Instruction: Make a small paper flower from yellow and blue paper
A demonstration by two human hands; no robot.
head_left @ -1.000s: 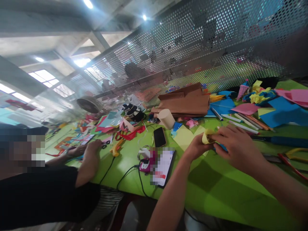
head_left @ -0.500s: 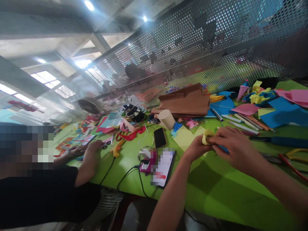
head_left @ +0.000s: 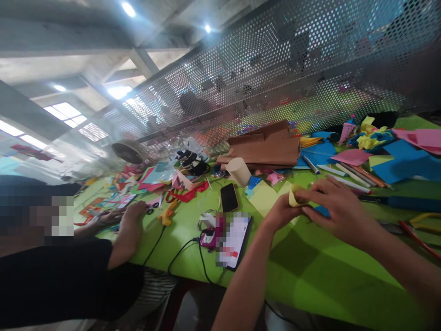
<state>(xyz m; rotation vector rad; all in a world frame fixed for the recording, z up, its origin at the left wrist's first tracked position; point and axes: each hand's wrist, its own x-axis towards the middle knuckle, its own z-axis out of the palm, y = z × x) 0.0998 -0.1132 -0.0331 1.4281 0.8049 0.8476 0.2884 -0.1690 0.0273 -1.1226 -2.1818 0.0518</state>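
Note:
A rolled piece of yellow paper is held above the green table, its upper end curled round into a loop. My left hand grips it from below, fingers wrapped about its base. From the right, the fingertips of my right hand pinch the paper's near side, thumb beneath and index finger on top. Part of the roll is hidden behind the fingers. Flat yellow sheets lie just behind my left hand, and a bit of blue paper shows under my right hand.
Pens and pencils, a blue-handled tool and scissors lie at right. Brown paper and a cream roll stand behind. Phones, cables and a yellow glue gun lie left, beside another person.
My right fingers have shifted slightly on the yellow paper, and its upper end shows as a wider curl. My left hand stays almost in place. The other person's head has moved a little.

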